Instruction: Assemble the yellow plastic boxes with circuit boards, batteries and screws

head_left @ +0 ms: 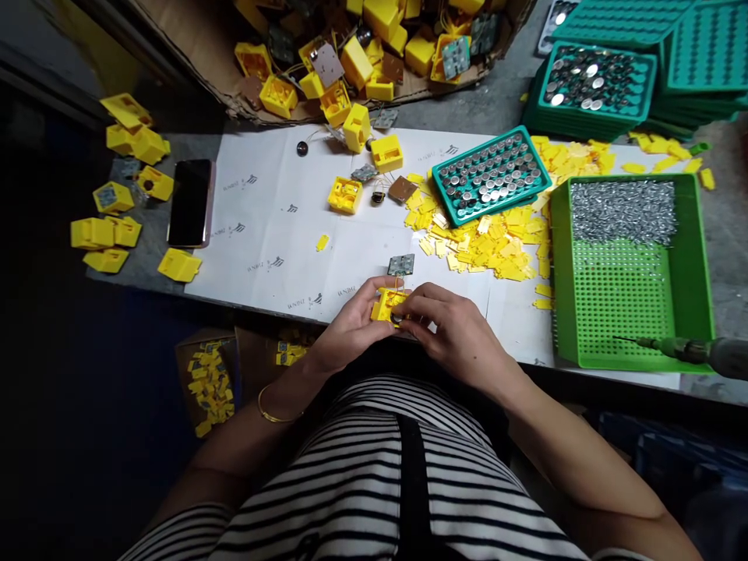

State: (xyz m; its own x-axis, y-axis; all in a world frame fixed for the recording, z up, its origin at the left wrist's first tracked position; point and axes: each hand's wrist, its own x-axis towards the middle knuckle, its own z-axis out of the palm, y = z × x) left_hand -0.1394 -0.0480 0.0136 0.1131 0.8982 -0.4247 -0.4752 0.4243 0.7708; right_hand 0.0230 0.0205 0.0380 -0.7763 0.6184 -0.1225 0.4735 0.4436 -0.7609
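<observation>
Left fingers (372, 288) and right fingers (436, 293) pinching yellow case (382, 302), screws (624, 209) in green basket (695, 273), discs (488, 173) in teal tray (543, 176)

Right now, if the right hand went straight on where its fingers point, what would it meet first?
The yellow case in the left hand; the right hand seems to be touching it, though depth there is hard to judge.

Held housing (382, 305) is yellow; circuit board (400, 265) grey-green. Loose tabs (496, 245) yellow too. Tray (502, 208) teal, round metal parts (494, 175) silver and dark. Basket (693, 265) bright green with a dotted hole pattern, screws (622, 210) silver. Sheet (237, 265) white, repeating dark logo print. Phone (191, 204): black screen, pinkish rim. Carton (199, 70) brown, bench (508, 101) grey. Shirt (344, 467) striped black on white. Bracelet (269, 416) gold.
</observation>
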